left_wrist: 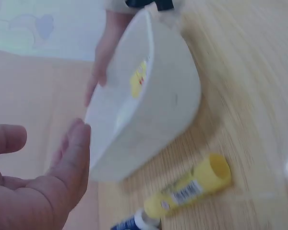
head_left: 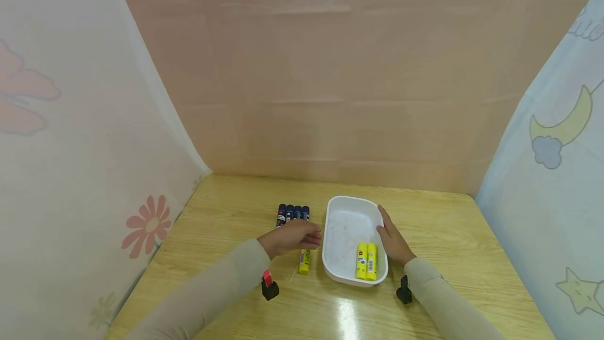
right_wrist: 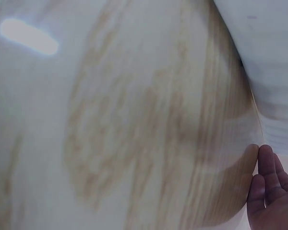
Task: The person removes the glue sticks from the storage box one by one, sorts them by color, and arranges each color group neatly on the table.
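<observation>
A white plastic basin [head_left: 341,232] sits on the table, with two yellow glue sticks [head_left: 366,261] side by side at its near right end. My right hand [head_left: 395,240] holds the basin's right rim, thumb over the inside and fingers along the outer wall. Just off the left wall hovers my left hand [head_left: 294,236], fingers loosely extended and holding nothing. Below it lies another yellow glue stick [head_left: 304,262], end to end with a dark blue one in the left wrist view. Several dark blue glue sticks [head_left: 290,213] lie in a row beyond the left hand, which partly hides them.
The wooden table [head_left: 236,209] ends at a plain pinkish-brown backdrop [head_left: 330,93]. Patterned cloth hangs along the left side [head_left: 94,119] and the right side [head_left: 552,188]. Light glares on the tabletop in front of the basin.
</observation>
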Motion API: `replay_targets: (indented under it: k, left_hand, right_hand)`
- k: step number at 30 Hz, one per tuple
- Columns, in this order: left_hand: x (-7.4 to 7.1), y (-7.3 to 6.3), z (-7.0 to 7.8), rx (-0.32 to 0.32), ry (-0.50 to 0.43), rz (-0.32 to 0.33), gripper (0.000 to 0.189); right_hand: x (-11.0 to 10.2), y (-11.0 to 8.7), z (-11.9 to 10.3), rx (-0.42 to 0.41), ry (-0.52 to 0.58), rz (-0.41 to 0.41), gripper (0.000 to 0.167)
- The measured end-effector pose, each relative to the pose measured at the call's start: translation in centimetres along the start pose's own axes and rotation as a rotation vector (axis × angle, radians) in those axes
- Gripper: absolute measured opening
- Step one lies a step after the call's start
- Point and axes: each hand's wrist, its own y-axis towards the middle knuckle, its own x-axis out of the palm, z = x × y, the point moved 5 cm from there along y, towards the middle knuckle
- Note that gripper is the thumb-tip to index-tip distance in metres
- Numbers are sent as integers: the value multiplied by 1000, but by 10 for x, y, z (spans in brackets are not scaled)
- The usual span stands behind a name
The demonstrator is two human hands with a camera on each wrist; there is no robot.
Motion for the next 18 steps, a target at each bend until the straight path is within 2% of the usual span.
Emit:
replay_targets:
  k: [4, 11, 18]
  left_hand:
    - [7, 3, 5, -8, -34, 9, 38]
    - [12, 9, 10, -23, -102, 19, 39]
    - [29, 17, 3, -74, -194, 4, 56]
  right_hand:
    - [0, -1, -1, 1, 6, -1, 60]
    - [-1, -2, -4, 11, 10, -4, 61]
    - [0, -2, -6, 10, 6, -1, 61]
